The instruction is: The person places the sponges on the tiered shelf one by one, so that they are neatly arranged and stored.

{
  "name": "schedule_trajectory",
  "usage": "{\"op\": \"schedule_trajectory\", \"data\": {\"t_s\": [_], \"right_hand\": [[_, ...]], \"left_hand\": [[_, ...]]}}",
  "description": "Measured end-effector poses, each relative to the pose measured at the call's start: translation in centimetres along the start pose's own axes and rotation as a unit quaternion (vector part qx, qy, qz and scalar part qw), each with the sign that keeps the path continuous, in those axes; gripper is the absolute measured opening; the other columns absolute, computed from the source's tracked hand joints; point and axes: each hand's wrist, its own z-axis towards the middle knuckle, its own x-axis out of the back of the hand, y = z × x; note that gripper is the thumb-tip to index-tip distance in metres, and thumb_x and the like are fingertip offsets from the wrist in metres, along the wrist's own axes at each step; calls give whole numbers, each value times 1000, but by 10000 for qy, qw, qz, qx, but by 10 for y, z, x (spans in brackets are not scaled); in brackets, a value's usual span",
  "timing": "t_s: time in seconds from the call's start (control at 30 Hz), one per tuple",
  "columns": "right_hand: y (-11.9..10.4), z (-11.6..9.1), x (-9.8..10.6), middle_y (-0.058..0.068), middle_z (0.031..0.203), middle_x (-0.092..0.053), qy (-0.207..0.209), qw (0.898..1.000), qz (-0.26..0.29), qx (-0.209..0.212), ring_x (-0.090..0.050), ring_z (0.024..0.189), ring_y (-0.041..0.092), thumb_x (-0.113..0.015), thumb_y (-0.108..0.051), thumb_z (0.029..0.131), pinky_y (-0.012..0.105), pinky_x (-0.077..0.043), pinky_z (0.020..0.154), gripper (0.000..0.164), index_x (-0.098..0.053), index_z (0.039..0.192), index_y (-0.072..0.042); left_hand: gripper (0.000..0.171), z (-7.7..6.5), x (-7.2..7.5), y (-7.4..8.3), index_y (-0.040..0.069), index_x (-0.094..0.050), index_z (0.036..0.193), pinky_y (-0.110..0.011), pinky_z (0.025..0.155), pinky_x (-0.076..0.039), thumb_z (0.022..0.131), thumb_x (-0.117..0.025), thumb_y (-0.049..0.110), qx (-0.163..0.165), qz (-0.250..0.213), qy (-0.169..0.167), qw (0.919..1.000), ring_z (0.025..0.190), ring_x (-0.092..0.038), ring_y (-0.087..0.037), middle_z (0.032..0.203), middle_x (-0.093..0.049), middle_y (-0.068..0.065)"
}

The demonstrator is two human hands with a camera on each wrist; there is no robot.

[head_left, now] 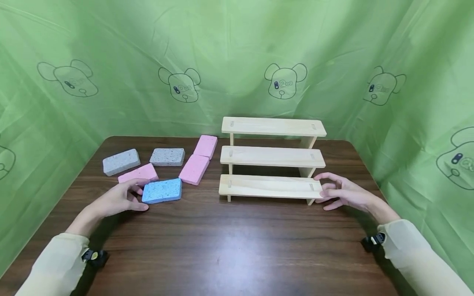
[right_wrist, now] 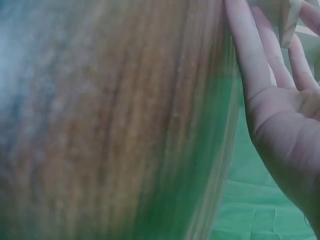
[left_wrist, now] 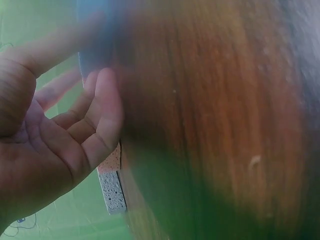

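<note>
A blue sponge [head_left: 162,191] lies on the left part of the table. My left hand [head_left: 127,196] holds its near-left end, index finger along the back edge and thumb by the front corner. The left wrist view shows the fingers bent and the thumb overlapping the blurred blue. A pale wooden three-tier shelf [head_left: 272,156] stands right of the middle. My right hand [head_left: 342,192] touches the right end of its lowest tier with fairly straight fingers. Part of the wood [right_wrist: 289,22] shows among those fingers in the right wrist view.
Two grey sponges [head_left: 167,157] lie toward the back left. Behind the blue sponge is a pink sponge [head_left: 140,173], and two more pink sponges [head_left: 194,169] lie end to end left of the shelf. A green curtain [head_left: 237,61] surrounds the brown table [head_left: 222,238].
</note>
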Motion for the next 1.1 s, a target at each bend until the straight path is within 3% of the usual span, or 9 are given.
{"op": "schedule_trajectory", "data": {"t_s": [0.23, 0.43, 0.73, 0.9, 1.1], "right_hand": [[1, 3, 0, 20, 112, -62, 134, 9995, -247, -114, -68, 97, 41, -56, -1, 101, 64, -56, 78, 48, -35, 143, -11], [-1, 7, 1, 21, 113, -59, 182, 9989, -404, 150, -68, 94, 38, -59, 1, 99, 62, -57, 76, 46, -37, 138, -11], [1, 10, 2, 22, 119, -56, 310, 9975, -585, 262, -67, 93, 38, -60, -1, 99, 59, -59, 74, 46, -38, 138, -12], [0, 9, 1, 23, 122, -52, 410, 9969, -627, 242, -67, 93, 37, -60, -1, 99, 60, -58, 74, 47, -38, 139, -12], [4, 6, 1, 23, 123, -52, 446, 9968, -614, 249, -67, 93, 37, -60, 0, 99, 60, -58, 75, 46, -39, 138, -11]], "left_hand": [[74, -1, -2, -1, -8, -50, 132, -26, 63, -53, 74, -92, 10, 25, 27, 31, 10000, 73, -60, -19, 109, -56, -22], [80, 1, -3, 0, -10, -48, 135, -24, 69, -52, 75, -93, 18, 93, 301, 96, 9995, 84, -59, -23, 116, -57, -22], [74, 0, 0, 3, -5, -54, 133, -24, 71, -52, 77, -91, 28, 281, 523, 196, 9980, 89, -61, -22, 116, -58, -19], [74, -2, 4, 3, -2, -53, 134, -24, 74, -54, 77, -91, 28, 365, 432, 213, 9982, 92, -65, -20, 119, -60, -18], [74, -1, 8, 3, -3, -50, 136, -23, 75, -53, 78, -90, 17, 383, -126, -7, 9992, 88, -68, -18, 122, -61, -20]]}}
